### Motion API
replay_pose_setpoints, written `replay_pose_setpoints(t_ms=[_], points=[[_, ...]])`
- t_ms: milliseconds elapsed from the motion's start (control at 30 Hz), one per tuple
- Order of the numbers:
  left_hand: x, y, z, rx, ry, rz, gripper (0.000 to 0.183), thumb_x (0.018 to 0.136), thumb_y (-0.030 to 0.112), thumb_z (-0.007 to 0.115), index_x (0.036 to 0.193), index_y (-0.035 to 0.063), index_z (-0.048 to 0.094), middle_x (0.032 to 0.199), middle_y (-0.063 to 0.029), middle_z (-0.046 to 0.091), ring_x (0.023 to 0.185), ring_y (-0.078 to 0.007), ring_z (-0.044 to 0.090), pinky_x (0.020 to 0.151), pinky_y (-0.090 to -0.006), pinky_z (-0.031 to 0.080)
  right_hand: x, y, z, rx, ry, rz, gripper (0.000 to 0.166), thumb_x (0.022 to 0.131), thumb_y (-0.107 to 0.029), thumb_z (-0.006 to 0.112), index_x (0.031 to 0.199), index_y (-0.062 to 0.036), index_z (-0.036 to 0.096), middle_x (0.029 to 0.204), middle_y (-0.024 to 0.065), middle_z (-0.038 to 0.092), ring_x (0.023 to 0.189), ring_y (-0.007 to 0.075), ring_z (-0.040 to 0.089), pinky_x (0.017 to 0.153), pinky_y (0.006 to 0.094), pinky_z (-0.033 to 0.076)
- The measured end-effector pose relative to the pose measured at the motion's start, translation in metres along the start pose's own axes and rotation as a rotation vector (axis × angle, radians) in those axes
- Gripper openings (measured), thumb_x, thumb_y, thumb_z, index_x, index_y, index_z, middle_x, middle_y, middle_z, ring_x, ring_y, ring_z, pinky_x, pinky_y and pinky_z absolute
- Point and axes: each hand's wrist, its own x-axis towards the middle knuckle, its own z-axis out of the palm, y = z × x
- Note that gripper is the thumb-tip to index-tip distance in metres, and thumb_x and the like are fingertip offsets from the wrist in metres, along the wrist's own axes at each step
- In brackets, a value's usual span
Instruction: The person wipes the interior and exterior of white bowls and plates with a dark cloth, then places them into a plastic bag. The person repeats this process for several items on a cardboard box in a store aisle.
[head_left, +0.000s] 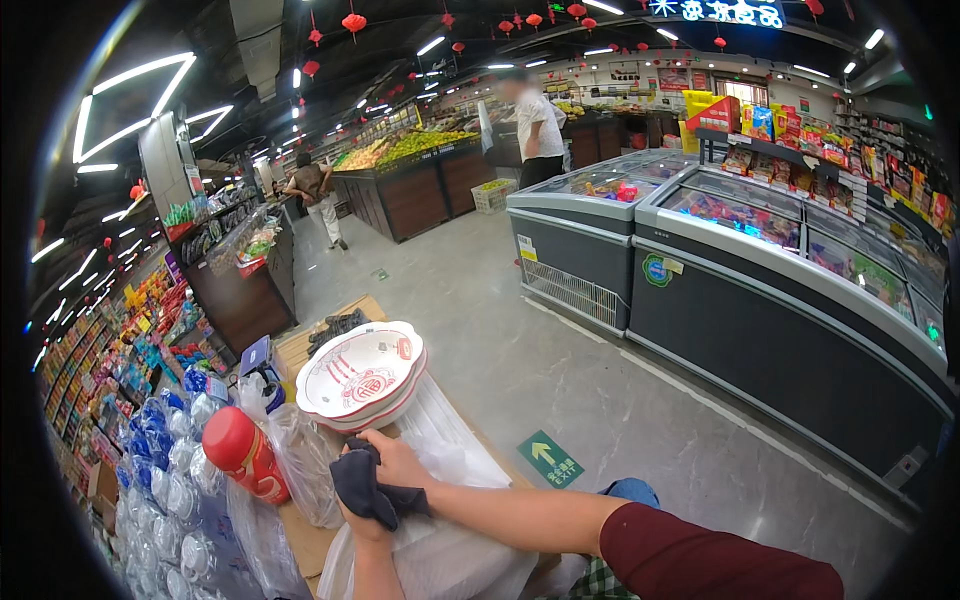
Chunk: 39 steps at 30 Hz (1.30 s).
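Note:
My right hand (395, 461) and my left hand (365, 519) meet low in the middle of the head view, both gripping a dark grey cloth (365, 484) bunched between them. Just beyond my fingers stands a small stack of white scalloped bowls (360, 371) with red printing, one inside another. White foam sheets (450, 420) and thin plastic wrapping lie under my forearms on a cardboard surface (304, 536). To the left, a red plastic jar (244, 454) leans beside a clear plastic bag (304, 450). Behind the bowls is a dark knitted item (337, 328), and a dark blue box (260, 358) is nearby.
Plastic-wrapped bottles (176, 480) crowd the left side. Chest freezers (750, 315) line the right side, across a grey floor (480, 330) with a green exit sign (550, 459). One person (536, 127) stands by the fruit display (420, 184); another person (315, 196) is farther left.

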Motion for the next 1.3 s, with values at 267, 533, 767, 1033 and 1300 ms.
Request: replay_pose_setpoints(t_ms=[267, 533, 767, 1033, 1300], points=[[0.004, -0.002, -0.001, -0.015, -0.039, 0.025, 0.023, 0.094, 0.014, 0.049, 0.109, -0.0013, 0.056, 0.102, -0.0087, 0.059, 0.097, -0.0197, 0.057, 0.088, -0.0316, 0.044, 0.002, 0.005, -0.003, 0.108, -0.037, 0.069, 0.034, 0.086, -0.029, 0.062, 0.107, -0.0023, 0.059, 0.094, 0.0123, 0.067, 0.087, 0.0197, 0.064, 0.077, 0.0303, 0.048], [-0.019, -0.036, 0.0, -0.61, 0.179, -0.508, 0.026, 0.096, 0.02, 0.045, 0.111, 0.0018, 0.055, 0.104, -0.0066, 0.06, 0.096, -0.0203, 0.059, 0.087, -0.032, 0.046, -0.007, -0.02, -0.003, 0.215, -0.188, -0.032, 0.054, 0.09, -0.037, 0.056, 0.125, 0.002, 0.046, 0.115, 0.0158, 0.056, 0.108, 0.0244, 0.054, 0.091, 0.0314, 0.041], [-0.032, -0.037, -0.002, -1.217, 0.172, -0.638, 0.042, 0.099, 0.033, 0.034, 0.127, 0.0034, 0.046, 0.126, -0.0125, 0.049, 0.116, -0.0241, 0.05, 0.101, -0.0385, 0.04, -0.027, -0.04, -0.004, -0.106, -0.318, -0.345, 0.076, 0.083, -0.043, 0.064, 0.135, 0.003, 0.032, 0.117, 0.0217, 0.039, 0.111, 0.0379, 0.043, 0.095, 0.0389, 0.037], [-0.02, -0.035, -0.003, -1.064, 0.153, -0.587, 0.047, 0.099, 0.035, 0.034, 0.13, 0.0016, 0.043, 0.128, -0.0136, 0.048, 0.118, -0.0251, 0.049, 0.102, -0.0384, 0.038, -0.027, -0.039, 0.004, -0.075, -0.242, -0.221, 0.054, 0.087, -0.034, 0.06, 0.126, 0.0006, 0.045, 0.107, 0.0194, 0.044, 0.1, 0.0358, 0.047, 0.087, 0.0381, 0.04], [-0.014, -0.024, -0.008, -0.815, 0.163, -0.481, 0.052, 0.099, 0.037, 0.033, 0.134, -0.0003, 0.039, 0.13, -0.0146, 0.046, 0.119, -0.0261, 0.047, 0.104, -0.0382, 0.035, -0.028, -0.039, 0.009, 0.042, -0.046, -0.327, 0.036, 0.09, -0.016, 0.055, 0.12, 0.0017, 0.048, 0.106, 0.0202, 0.046, 0.099, 0.0372, 0.05, 0.084, 0.0397, 0.042]])
